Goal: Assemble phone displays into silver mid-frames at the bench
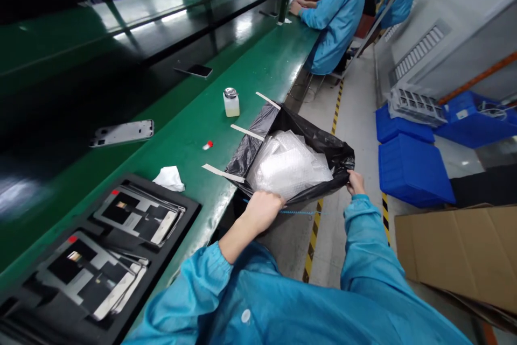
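Observation:
A black plastic bag [333, 146] hangs at the edge of the green bench, fixed to its top by strips of pale tape [247, 132]. Clear bubble wrap bags [288, 164] fill its mouth. My left hand [264, 209] is closed on the near rim of the bag, beside the bench edge. Further right, my right hand [356, 182] pinches the bag's outer corner and holds the mouth wide. Both hands are at about the same height. The lower part of the bag is hidden.
On the green bench [258, 70] are a pump bottle [231, 103], a white tissue [168, 178], a phone shell [123, 134] and a black foam tray [133, 280] of phone parts. A co-worker [339, 11] sits further along. Blue bins [414, 170] and cardboard [458, 253] stand right.

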A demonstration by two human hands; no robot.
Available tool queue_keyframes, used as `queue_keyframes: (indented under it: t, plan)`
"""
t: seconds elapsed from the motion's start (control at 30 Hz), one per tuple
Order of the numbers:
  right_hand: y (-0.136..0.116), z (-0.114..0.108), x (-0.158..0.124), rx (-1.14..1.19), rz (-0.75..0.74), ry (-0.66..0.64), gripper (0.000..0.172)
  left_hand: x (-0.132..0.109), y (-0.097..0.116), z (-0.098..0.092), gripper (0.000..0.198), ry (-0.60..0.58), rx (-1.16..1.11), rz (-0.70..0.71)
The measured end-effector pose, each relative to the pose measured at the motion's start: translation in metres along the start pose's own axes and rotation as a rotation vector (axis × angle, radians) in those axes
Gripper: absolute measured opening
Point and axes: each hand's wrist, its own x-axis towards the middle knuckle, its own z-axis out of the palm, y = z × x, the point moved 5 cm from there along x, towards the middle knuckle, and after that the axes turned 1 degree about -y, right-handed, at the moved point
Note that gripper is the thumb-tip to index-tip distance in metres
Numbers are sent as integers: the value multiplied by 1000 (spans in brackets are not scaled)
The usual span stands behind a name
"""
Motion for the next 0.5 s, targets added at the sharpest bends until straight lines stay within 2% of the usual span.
queue_keyframes:
  t: [0.13, 0.23, 0.37, 0.5]
  plan:
    - [-2, -14, 11, -86, 26, 59, 34, 12, 0, 3, 31, -33, -27, -72]
    - [-1, -25, 11, -141, -17, 84, 35, 37, 11, 21, 41, -120, -21, -99]
    - [1, -38, 9, -244, -80, 105, 36, 65, 34, 48, 37, -241, -23, -33]
    - [-2, -35, 10, -418, -136, 108, 37, 71, 44, 54, 37, -226, -39, 44]
